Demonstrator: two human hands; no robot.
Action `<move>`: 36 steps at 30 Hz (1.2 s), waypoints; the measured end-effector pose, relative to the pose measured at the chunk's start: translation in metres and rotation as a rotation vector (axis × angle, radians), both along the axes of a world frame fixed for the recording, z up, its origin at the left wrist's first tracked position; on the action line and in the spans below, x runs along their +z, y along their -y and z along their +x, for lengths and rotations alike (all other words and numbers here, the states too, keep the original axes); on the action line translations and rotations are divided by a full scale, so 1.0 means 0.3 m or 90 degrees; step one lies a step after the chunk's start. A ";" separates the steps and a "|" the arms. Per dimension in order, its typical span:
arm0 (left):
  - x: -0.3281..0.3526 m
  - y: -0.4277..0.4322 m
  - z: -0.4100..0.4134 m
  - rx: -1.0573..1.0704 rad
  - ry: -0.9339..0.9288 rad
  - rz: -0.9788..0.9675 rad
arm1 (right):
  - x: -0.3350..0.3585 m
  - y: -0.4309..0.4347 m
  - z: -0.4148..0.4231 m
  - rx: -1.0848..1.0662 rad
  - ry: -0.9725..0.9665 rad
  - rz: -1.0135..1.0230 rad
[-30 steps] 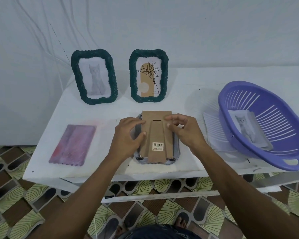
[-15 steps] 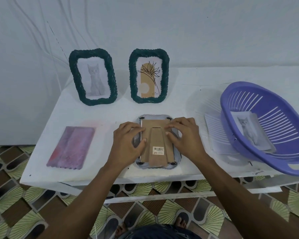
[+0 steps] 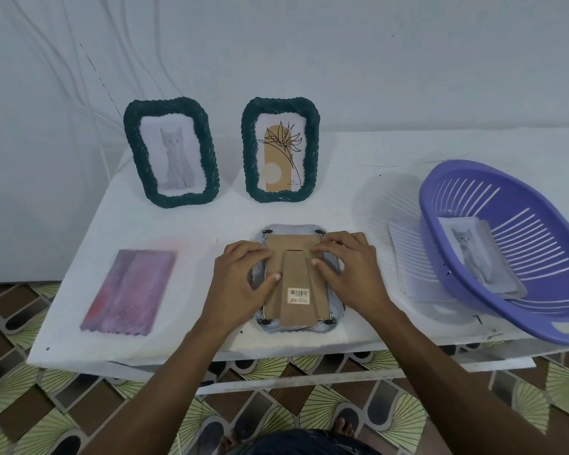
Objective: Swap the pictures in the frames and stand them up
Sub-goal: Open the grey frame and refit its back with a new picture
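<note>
A grey frame (image 3: 298, 326) lies face down near the table's front edge, its brown cardboard backing (image 3: 294, 290) with a barcode sticker facing up. My left hand (image 3: 240, 280) presses on the backing's left side, and my right hand (image 3: 349, 274) presses on its right side and top corner. Two dark green woven frames stand upright at the back: one with a cat picture (image 3: 171, 157), one with a plant drawing (image 3: 280, 154). Another cat picture (image 3: 473, 257) lies inside the purple basket (image 3: 539, 326).
A pink-purple cloth (image 3: 128, 290) lies flat at the front left. A white ribbed sheet (image 3: 404, 254) sits partly under the basket, which overhangs the table's front right edge. The white table (image 3: 358, 165) meets a wall behind; patterned floor lies below.
The cardboard backing has been lowered flat into the face-down frame. Both hands moved from holding its edges to pressing on top of it.
</note>
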State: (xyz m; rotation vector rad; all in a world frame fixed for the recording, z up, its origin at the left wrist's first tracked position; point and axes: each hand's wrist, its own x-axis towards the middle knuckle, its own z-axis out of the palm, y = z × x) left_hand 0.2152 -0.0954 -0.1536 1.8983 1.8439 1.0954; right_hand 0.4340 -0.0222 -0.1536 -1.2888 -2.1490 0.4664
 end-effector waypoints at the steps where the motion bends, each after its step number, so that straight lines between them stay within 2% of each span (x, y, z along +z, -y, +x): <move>1: -0.001 0.000 0.000 0.001 -0.001 0.001 | 0.001 0.000 -0.001 0.000 0.002 0.001; 14: 0.015 -0.025 -0.003 0.001 -0.057 -0.029 | 0.003 -0.033 -0.008 0.005 -0.002 -0.027; 16: 0.025 -0.046 -0.006 -0.011 -0.070 -0.036 | 0.005 -0.053 -0.009 0.016 -0.017 -0.044; 21: 0.048 -0.123 -0.037 0.024 -0.016 -0.038 | 0.032 -0.095 0.000 0.036 -0.110 -0.074; 36: 0.024 -0.216 -0.081 -0.011 -0.056 -0.051 | 0.024 -0.189 0.000 0.038 -0.070 -0.123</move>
